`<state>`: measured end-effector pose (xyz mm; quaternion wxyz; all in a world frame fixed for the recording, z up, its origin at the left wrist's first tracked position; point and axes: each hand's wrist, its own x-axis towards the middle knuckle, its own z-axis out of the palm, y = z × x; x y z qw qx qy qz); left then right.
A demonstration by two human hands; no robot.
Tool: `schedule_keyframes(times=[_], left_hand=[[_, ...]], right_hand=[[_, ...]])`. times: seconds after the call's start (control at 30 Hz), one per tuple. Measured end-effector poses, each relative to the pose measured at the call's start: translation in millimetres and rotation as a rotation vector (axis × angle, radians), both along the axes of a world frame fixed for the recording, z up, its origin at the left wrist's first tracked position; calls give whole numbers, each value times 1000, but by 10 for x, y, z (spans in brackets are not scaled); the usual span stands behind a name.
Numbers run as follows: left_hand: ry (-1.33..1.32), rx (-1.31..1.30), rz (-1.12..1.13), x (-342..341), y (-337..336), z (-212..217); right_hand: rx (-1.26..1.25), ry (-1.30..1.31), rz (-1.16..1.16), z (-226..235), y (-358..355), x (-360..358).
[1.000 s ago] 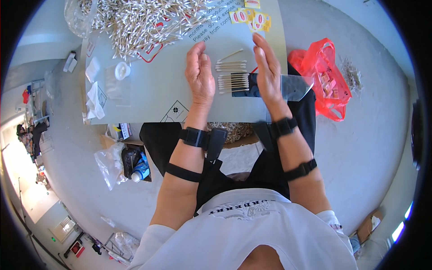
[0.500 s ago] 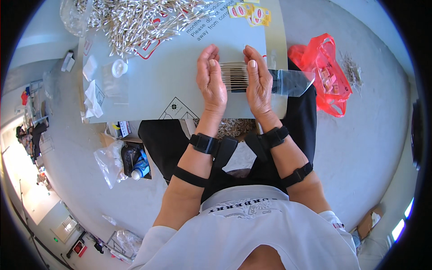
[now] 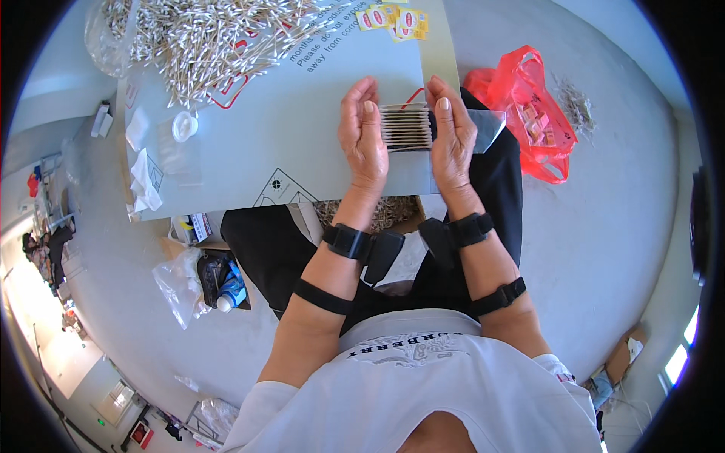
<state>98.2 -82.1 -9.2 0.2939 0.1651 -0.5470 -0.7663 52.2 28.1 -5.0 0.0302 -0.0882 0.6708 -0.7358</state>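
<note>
A row of cotton swabs [image 3: 405,127] lies crosswise between my two hands, several of them stacked side by side. My left hand [image 3: 362,130] cups the left ends with its fingers bent inward. On the other side my right hand [image 3: 455,132] cups the right ends, thumb uppermost. The swab tips are hidden behind my fingers and palms. A clear plastic sleeve [image 3: 488,128] sticks out past my right hand over the table's right edge. Beneath the hands is the pale grey tabletop [image 3: 287,143].
A large heap of loose cotton swabs [image 3: 204,45] covers the far left. Yellow-and-white labels [image 3: 408,24] lie at the far edge. A small white round container [image 3: 184,127] and a crumpled tissue [image 3: 143,183] sit at left. A red plastic bag [image 3: 545,162] stands on the floor at right.
The tabletop and its things have shifted left in the view, while my hands sit a little further right. Both hands still enclose the row of swabs.
</note>
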Motion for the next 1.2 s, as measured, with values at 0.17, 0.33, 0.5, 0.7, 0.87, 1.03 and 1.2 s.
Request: schedule_keyframes(times=[0.17,0.33,0.5,0.7,0.87,1.03,1.2], left_hand=[[-417,-1393,-312,254,-78,215],[-507,-1443,-413,334,-24,196],[-541,-1510,-414,332,-8,137],[-564,-1494,-445,367,-11,118],[-479,-1491,-380,372,-9,80],[-487,-1474,-339,368,54,50],[-499,-1438,-243,350,260,8]], right_hand=[[601,409,318,295,480,-201],[1072,729,490,177,553,-152],[1031,840,370,34,537,-52],[849,734,80,223,557,51],[1331,461,194,349,448,16],[1584,508,470,551,210,-96],[1524,233,271,506,220,-222]])
